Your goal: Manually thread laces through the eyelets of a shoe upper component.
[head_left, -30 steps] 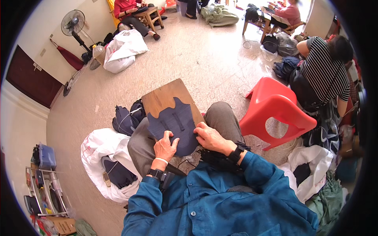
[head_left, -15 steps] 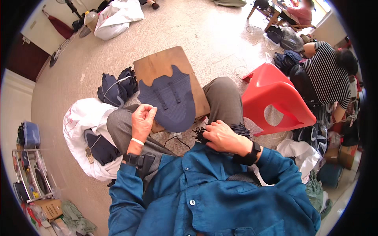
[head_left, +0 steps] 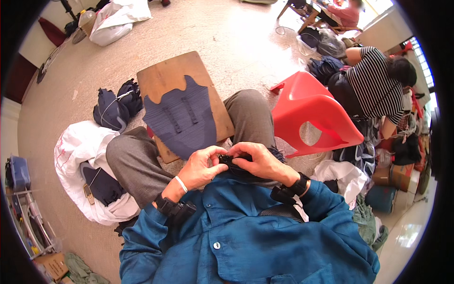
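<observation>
Above my lap, my right hand [head_left: 259,161] is closed around a bundle of thin black cords [head_left: 227,159], whose strands trail out past it over my thigh. My left hand [head_left: 202,166] meets it from the other side, thumb and fingers pinching at the end of the same bundle. A dark blue ribbed fabric piece [head_left: 182,116] lies flat on a wooden board [head_left: 163,71] between my knees. Two dark lines run along its middle, and its far edge has pointed corners. The fingertips partly hide the cord ends.
Tied stacks of dark blue pieces [head_left: 111,111] lie left of the board, near a white sack [head_left: 78,135] with more inside. A red plastic stool [head_left: 307,102] stands at my right knee. Beyond it, a person in a striped top [head_left: 376,83] bends over piled goods.
My left hand has come from beside the blue fabric piece over to the black cords at my right hand. The view has shifted, so the surroundings sit further left.
</observation>
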The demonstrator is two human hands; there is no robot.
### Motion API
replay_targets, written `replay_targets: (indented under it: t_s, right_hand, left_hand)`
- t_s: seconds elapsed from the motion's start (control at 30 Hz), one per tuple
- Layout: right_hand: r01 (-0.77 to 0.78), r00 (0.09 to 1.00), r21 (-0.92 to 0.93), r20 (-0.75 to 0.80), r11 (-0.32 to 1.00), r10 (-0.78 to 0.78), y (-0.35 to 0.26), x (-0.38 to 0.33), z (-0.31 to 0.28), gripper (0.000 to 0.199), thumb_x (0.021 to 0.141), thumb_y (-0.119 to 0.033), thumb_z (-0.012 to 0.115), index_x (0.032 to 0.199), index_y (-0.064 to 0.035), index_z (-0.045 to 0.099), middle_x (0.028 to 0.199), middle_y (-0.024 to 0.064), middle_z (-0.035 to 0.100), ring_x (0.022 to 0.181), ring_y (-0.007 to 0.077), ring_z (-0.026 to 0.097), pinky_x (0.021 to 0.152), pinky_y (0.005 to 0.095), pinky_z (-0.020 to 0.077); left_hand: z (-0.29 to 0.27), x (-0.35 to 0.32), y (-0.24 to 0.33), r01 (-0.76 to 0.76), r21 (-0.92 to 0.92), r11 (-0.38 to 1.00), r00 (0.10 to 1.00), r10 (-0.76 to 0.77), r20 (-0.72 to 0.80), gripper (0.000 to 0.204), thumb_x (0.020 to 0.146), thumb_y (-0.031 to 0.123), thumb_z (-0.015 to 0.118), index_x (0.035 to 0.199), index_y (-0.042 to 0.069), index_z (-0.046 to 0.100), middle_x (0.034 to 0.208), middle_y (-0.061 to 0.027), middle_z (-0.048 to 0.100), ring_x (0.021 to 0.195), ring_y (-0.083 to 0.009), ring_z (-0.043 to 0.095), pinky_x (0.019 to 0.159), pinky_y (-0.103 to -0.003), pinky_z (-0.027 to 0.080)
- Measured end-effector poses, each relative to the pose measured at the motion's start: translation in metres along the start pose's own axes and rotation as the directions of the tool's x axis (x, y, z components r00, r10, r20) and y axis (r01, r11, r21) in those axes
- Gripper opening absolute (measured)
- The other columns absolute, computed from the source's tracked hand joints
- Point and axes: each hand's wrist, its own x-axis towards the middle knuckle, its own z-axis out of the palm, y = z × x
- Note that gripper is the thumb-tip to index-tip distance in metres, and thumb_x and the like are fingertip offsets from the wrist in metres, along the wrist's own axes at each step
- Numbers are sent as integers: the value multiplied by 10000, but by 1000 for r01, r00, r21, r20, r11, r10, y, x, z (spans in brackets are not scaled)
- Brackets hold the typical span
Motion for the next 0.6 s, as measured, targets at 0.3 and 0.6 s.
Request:
replay_targets:
  t_s: [0.3, 0.6]
  right_hand:
    - [34, 903, -103, -423, 994, -75, 16, -27, -53, 132, 950, -11, 622, 1069, -13, 678, 913, 84, 680, 823, 158, 643, 713, 291, 497]
    - [88, 948, -306, -268, 948, -174, 12, -63, -54, 133, 913, -1, 631, 1038, -9, 678, 910, 147, 664, 815, 300, 678, 720, 369, 536]
  left_hand:
    - [10, 17, -10, 85, 107, 991, 996, -88, 32, 188, 970, 103, 657, 1100, -16, 722, 876, -30, 713, 772, -87, 646, 709, -258, 527]
    - [22, 34, 1, -299, 519, 801, 953, 273, 128, 153, 844, 78, 753, 985, 24, 726, 855, -90, 632, 753, -239, 655, 707, -341, 525]
